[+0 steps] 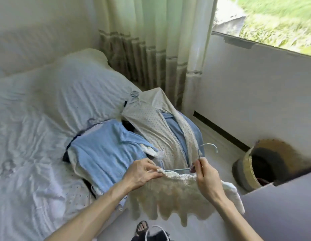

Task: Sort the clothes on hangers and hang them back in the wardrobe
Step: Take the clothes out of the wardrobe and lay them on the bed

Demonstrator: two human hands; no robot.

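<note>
Left hand (144, 173) and right hand (206, 176) hold a cream knit (175, 192) on a metal hanger (201, 153) (beside the bed (29, 136))

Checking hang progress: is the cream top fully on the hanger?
Partly. Left hand pinches the cream top at one end of the hanger; wire toward the right hand is bare.

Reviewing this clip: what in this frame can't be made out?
1. Head view: half of the hanger is hidden by the cream garment and right hand.
2. The dark clothes beneath the blue top show only edges.
3. Inside the basket: lost in shadow, partly behind a grey surface.
4. The wardrobe: outside the frame.
</note>
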